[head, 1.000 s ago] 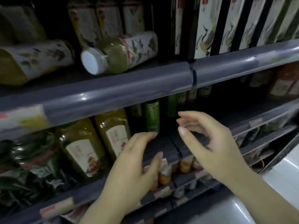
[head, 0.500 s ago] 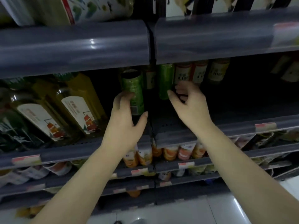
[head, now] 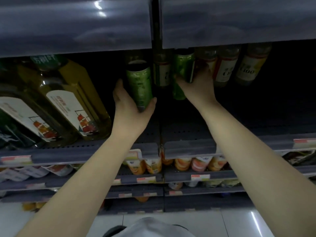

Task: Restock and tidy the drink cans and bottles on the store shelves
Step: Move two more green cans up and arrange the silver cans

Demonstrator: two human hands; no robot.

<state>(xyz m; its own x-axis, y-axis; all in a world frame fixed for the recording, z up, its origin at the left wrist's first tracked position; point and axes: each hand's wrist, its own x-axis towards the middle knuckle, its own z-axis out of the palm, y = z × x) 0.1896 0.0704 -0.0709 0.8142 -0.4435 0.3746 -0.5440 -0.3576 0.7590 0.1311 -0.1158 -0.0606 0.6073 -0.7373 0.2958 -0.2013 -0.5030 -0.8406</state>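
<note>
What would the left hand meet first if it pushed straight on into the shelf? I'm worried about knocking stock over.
The left hand grips a green can. Pushed deeper, the can would probably meet another can dimly visible right behind it, though depth is unclear in the dark.

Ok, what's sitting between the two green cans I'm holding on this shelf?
In the head view, a darker bottle with a pale label stands between the left green can and the right green can, set further back, in line with the shelf's upright divider.
</note>
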